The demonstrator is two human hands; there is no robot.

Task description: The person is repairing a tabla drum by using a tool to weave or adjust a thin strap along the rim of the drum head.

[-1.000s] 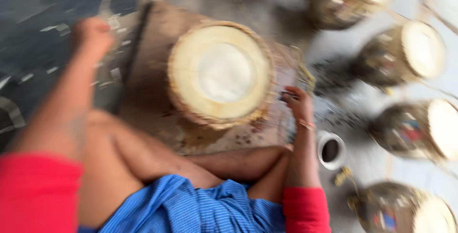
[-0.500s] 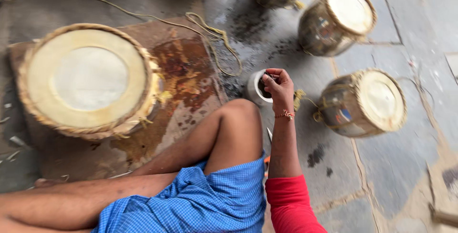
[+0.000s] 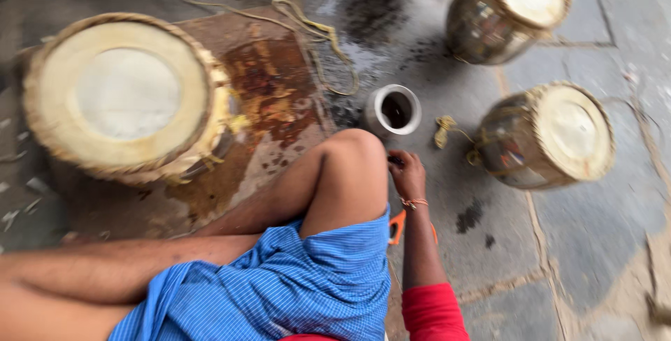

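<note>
Three full drums, big drum (image 3: 129,96) at 10 o'clock, cup (image 3: 395,109) at 12, right hand (image 3: 407,173) fingers curled, grasp unclear, stone floor (image 3: 594,243), stained mat (image 3: 279,103).

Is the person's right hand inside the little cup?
No, the right hand is beside the bent knee, below the cup and apart from it, with floor between.

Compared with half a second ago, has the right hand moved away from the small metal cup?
Yes. The right hand was at the rim of the small metal cup; now it lies nearer the person, beside the bent knee, apart from the cup.
</note>
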